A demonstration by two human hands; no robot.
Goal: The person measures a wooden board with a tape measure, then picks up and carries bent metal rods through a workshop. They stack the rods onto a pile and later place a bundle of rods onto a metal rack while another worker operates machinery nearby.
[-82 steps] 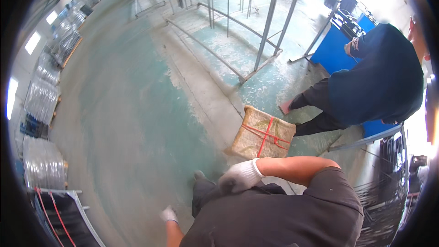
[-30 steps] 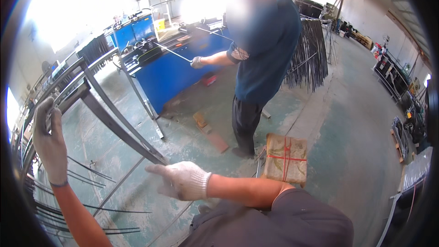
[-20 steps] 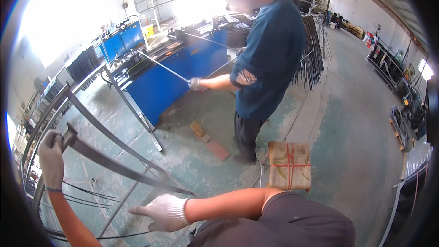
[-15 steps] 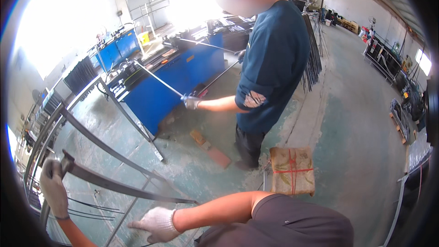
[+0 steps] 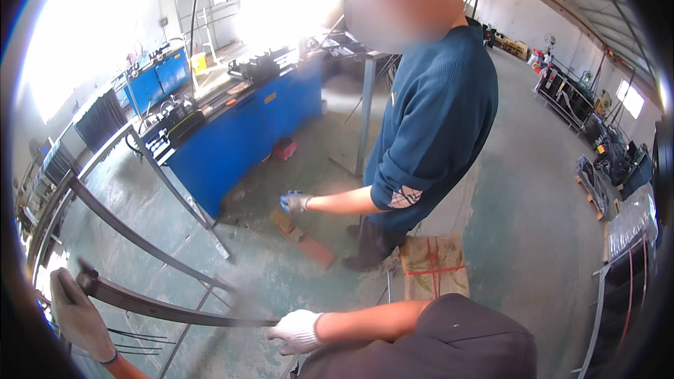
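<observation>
A long dark metal bar [image 5: 175,313], bowed by the lens, crosses the lower left, its near-left end bent or bracketed. Beside that end my left hand [image 5: 78,319], in a pale work glove, rests with fingers stretched upward; whether it touches the bar is hard to see. At the bar's right end my right hand [image 5: 300,331], in a white knit glove, has its fingers closed around the tip. Below the bar run several thin dark rods [image 5: 140,345]. A metal rack [image 5: 133,228] with curved-looking rails stands just beyond.
A co-worker in a dark blue sweater [image 5: 439,119] stands ahead, one gloved hand [image 5: 295,202] lowered. Blue workbenches [image 5: 239,147] carry machines. A cloth-covered stool tied with red cord [image 5: 434,267] stands near my right arm. Brick-like blocks [image 5: 302,238] lie on the floor.
My right hand has moved right and closed on the bar's end. My left fingers have straightened. The light rods the co-worker held are gone from the lowered hand. The view has shifted.
</observation>
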